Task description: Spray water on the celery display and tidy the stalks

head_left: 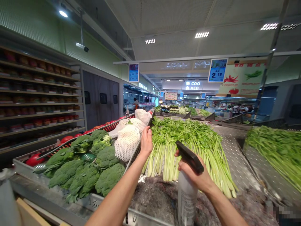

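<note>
My right hand (196, 171) is wrapped round a spray bottle (187, 196) with a black trigger head (190, 156) and a pale body, held upright at the near edge of the stand. Beyond it lies a wide bed of celery (181, 141), pale stalks toward me and leaves at the back. My left hand (147, 141) is at the celery's left side, beside the crate's edge, with its fingers stretched upward and nothing visible in them. Whether it touches the crate, I cannot tell. Close to its left are white foam-netted vegetables (128, 141).
Broccoli (81, 175) fills the near part of the crate (23, 166) on the left, with tomatoes (34, 159) behind. More greens (279, 150) lie at the right, past a metal ledge (235, 144). Price signs (217, 70) hang overhead. People stand far back.
</note>
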### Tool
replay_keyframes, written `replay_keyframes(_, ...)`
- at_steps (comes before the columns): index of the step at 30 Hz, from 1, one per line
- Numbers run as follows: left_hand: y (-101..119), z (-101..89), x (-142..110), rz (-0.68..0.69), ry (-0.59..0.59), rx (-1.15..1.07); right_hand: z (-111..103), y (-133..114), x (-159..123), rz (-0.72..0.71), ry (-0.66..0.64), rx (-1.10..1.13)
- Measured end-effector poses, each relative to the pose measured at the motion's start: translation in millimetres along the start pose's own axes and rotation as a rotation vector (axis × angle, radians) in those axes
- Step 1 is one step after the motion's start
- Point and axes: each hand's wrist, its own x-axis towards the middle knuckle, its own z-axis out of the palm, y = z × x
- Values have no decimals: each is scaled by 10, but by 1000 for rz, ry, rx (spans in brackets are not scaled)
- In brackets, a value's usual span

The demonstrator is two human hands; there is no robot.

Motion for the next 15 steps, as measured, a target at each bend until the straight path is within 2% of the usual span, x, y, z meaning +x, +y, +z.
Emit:
replay_keyframes(2, 11, 19, 5, 7, -10, -1, -1, -13, -23, 2, 8, -8)
replay_keyframes(5, 24, 50, 5, 16, -23, -4, -66, 11, -27, 38, 145, 37)
replay_keyframes(8, 23, 86, -3, 9, -26, -10, -221, 71, -12, 80, 323, 106)
replay_keyframes(15, 66, 205, -27, -7, -43, -42, -591, 156, 53, 98, 533, 125)
